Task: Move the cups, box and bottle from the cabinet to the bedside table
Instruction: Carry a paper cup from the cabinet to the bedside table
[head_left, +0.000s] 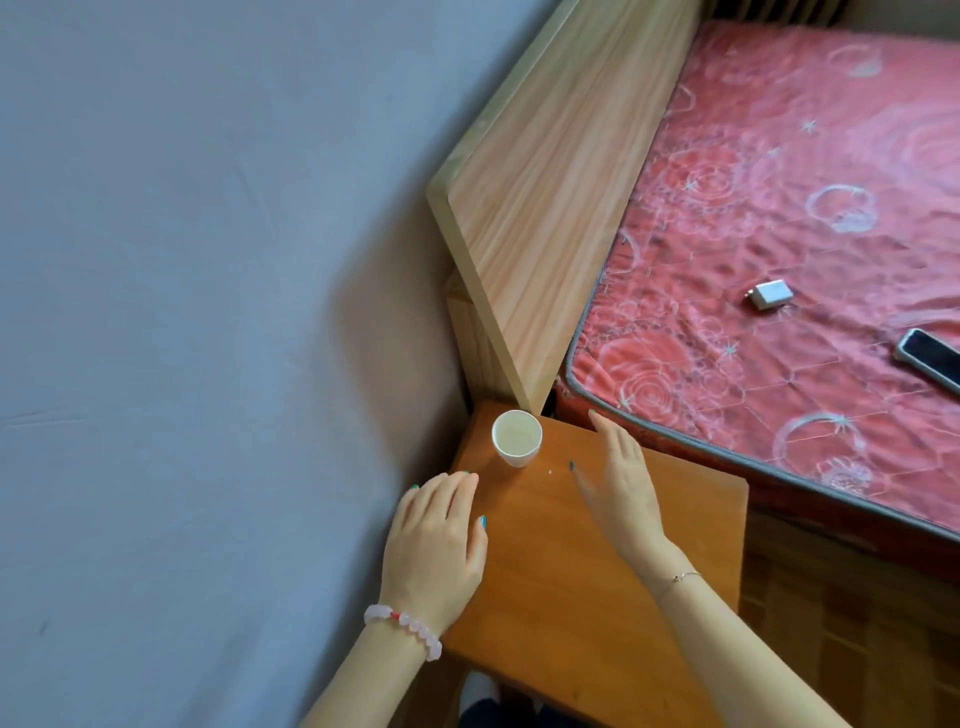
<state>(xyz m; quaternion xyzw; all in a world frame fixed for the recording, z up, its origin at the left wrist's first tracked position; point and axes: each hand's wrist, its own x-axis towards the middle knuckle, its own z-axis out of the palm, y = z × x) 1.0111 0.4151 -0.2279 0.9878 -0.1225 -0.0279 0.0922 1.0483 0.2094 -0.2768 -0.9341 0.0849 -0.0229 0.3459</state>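
Note:
A white paper cup (516, 437) stands upright at the far corner of the brown wooden bedside table (582, 613), close to the headboard. My right hand (621, 483) hovers to the right of the cup with its fingers straight, holding nothing, a short gap between them. My left hand (436, 540) lies at the table's left edge, nearer to me than the cup, with relaxed fingers and nothing in it. No box, bottle or cabinet shows in this view.
A light wooden headboard (550, 208) rises just behind the table. The bed with a red patterned mattress (779, 260) lies to the right, with a white charger (770, 295) and a dark phone (930, 358) on it. A grey wall (208, 312) runs along the left.

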